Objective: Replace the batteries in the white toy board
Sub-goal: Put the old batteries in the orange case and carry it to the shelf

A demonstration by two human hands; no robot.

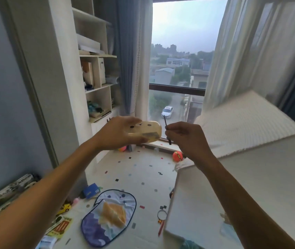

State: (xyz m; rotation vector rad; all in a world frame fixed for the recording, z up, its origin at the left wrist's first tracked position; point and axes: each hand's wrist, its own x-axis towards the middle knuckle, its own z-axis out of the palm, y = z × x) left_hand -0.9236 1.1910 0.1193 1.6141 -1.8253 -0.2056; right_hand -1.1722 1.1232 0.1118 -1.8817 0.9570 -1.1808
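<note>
The left hand [118, 133] is raised in front of the window, its fingers and thumb wrapped around one end of the white toy board [143, 131], which sits tilted in mid-air with a small face of black dots turned toward the camera and a darker patch along its lower edge. Just to the right, apart from the board, the right hand [186, 137] has its fingertips pinched together on a thin dark tool [166, 130], probably a small screwdriver, held nearly upright. The risks, as I judge them: the board is gripped at one end only, so pressing the tool in could twist it loose and drop it to the cluttered floor mat [143, 177] far below; any screw freed at this height could fall among the scattered bits and be lost; a slender tip could also slip off and scratch the plastic. Whether the dark patch is the battery cover cannot be told, motion blur softens the board, no batteries are visible, and the tool's tip is too small to identify
</note>
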